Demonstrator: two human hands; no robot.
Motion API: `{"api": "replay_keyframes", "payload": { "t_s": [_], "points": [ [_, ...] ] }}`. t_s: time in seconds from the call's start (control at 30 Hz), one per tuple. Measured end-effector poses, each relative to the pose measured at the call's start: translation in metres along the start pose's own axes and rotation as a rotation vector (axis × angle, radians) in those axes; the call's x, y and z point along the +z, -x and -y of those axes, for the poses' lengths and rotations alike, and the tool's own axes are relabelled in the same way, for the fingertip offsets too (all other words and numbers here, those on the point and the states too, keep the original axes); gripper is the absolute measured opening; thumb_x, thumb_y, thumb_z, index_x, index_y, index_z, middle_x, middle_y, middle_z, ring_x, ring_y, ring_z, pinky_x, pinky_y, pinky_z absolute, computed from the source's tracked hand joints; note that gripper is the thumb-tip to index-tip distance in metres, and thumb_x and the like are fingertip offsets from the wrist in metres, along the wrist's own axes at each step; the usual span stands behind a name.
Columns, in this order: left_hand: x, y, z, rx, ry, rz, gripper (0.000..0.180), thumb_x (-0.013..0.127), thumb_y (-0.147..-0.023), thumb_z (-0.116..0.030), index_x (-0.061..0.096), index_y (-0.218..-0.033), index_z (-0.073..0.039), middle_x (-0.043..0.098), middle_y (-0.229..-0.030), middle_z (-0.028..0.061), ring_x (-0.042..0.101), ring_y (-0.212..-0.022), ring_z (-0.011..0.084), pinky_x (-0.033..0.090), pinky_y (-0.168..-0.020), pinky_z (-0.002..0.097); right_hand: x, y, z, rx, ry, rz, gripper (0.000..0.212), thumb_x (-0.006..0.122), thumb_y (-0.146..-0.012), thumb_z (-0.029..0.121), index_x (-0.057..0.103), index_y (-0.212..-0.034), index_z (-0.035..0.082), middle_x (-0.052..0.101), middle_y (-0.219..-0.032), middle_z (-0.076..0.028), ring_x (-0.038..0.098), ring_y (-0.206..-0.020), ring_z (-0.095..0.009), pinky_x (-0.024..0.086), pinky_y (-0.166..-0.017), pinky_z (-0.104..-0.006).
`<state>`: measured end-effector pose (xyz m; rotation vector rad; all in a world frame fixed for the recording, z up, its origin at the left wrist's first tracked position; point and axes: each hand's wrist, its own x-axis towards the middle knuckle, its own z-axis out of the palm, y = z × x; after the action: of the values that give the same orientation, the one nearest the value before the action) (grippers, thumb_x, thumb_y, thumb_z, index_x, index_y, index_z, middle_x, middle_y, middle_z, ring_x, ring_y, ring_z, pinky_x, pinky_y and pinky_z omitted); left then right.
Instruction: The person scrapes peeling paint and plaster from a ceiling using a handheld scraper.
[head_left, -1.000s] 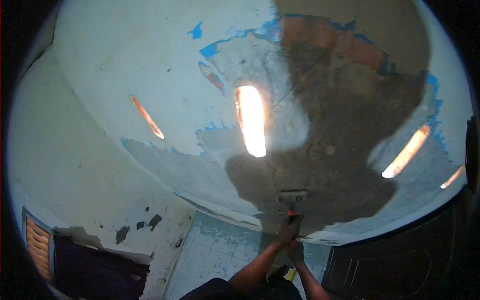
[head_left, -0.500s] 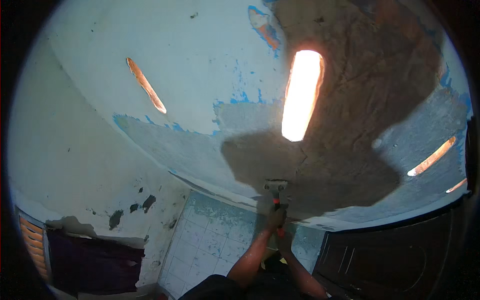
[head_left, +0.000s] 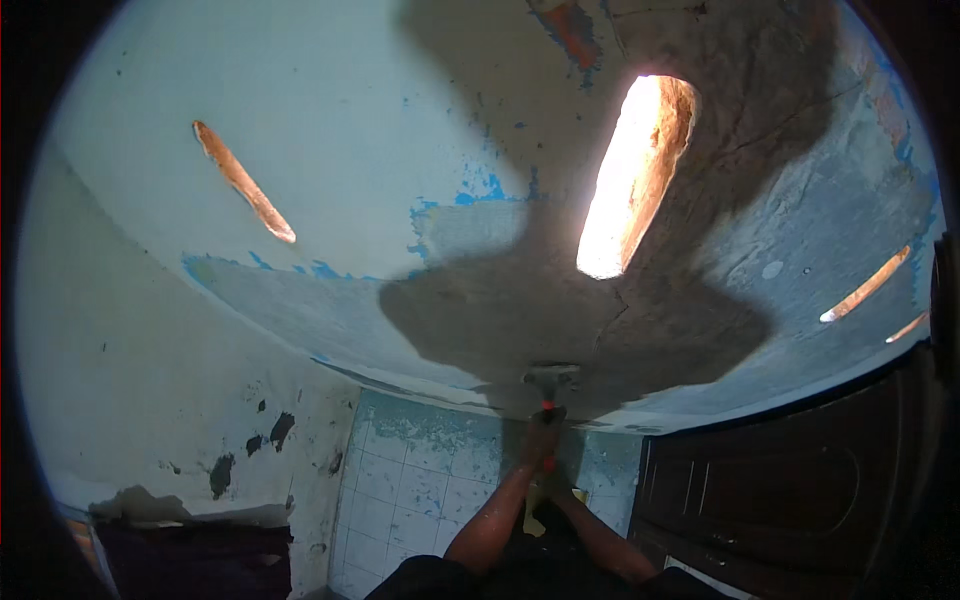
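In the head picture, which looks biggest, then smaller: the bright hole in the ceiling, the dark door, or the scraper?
1. Dark door, biggest, though part is cut off.
2. Bright hole.
3. Scraper, smallest, though it sits far from the camera.

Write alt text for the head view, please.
Both hands, the left hand above the right hand, grip a red-handled scraper pressed to a peeling blue ceiling with a bare grey patch and a bright slot.

ceiling (head_left: 400, 150) close overhead, tiled wall (head_left: 420, 490) ahead, dark door (head_left: 790, 490) right
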<state>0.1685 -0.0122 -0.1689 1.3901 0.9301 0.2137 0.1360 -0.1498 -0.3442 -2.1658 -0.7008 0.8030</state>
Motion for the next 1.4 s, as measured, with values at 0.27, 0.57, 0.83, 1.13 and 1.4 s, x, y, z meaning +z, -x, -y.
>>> {"api": "replay_keyframes", "payload": {
  "t_s": [0.27, 0.57, 0.83, 1.13, 1.4],
  "points": [
    [0.023, 0.036, -0.089, 0.299, -0.225, -0.012, 0.051, 0.048, -0.091, -0.045, 0.063, -0.085, 0.003, 0.062, -0.08, 0.0269, 0.061, -0.086, 0.0445, 0.045, -0.067, 0.0478, -0.002, -0.018, -0.094, -0.105, 0.115, -0.302, 0.059, 0.058, -0.088, 0.035, 0.04, -0.136, 0.006, 0.045, -0.134, -0.016, 0.044, -0.124, -0.028, 0.035, -0.104, -0.0402],
    [0.021, 0.055, -0.12, 0.376, -0.242, -0.102, 0.04, 0.054, -0.089, -0.034, 0.059, -0.079, 0.005, 0.061, -0.075, 0.0266, 0.06, -0.081, 0.0449, 0.045, -0.064, 0.0481, -0.044, 0.021, 0.023, -0.009, -0.097, -0.141, 0.058, 0.063, -0.084, 0.038, 0.046, -0.127, 0.004, 0.051, -0.125, -0.018, 0.048, -0.119, -0.028, 0.039, -0.098, -0.0394],
    [0.028, 0.048, -0.086, 0.285, -0.142, 0.181, 0.05, 0.055, -0.09, -0.042, 0.058, -0.08, 0.006, 0.053, -0.061, 0.019, 0.054, -0.061, 0.0191, 0.039, -0.058, 0.0425, -0.071, 0.034, 0.035, 0.132, -0.299, -0.146, 0.052, 0.064, -0.082, 0.043, 0.056, -0.111, 0.001, 0.062, -0.097, -0.012, 0.059, -0.094, -0.023, 0.046, -0.079, -0.0381],
    [0.017, 0.045, -0.099, 0.111, -0.008, 0.27, 0.039, 0.055, -0.092, -0.04, 0.052, -0.068, -0.009, 0.046, -0.055, -0.0019, 0.042, -0.046, 0.0078, 0.032, -0.044, 0.0276, -0.098, 0.049, 0.116, 0.079, -0.394, -0.22, 0.04, 0.068, -0.081, 0.03, 0.058, -0.105, 0.0, 0.061, -0.095, -0.007, 0.058, -0.088, -0.02, 0.047, -0.074, -0.0349],
    [-0.003, 0.07, -0.076, 0.209, 0.379, 0.151, 0.035, 0.043, -0.098, -0.041, 0.05, -0.104, -0.007, 0.047, -0.072, -0.0022, 0.04, -0.06, 0.0071, 0.034, -0.053, 0.0229, -0.094, 0.039, 0.127, 0.087, -0.319, 0.035, 0.04, 0.062, -0.085, 0.035, 0.057, -0.107, 0.002, 0.062, -0.101, -0.015, 0.059, -0.094, -0.026, 0.045, -0.076, -0.0398]
  ]
}}
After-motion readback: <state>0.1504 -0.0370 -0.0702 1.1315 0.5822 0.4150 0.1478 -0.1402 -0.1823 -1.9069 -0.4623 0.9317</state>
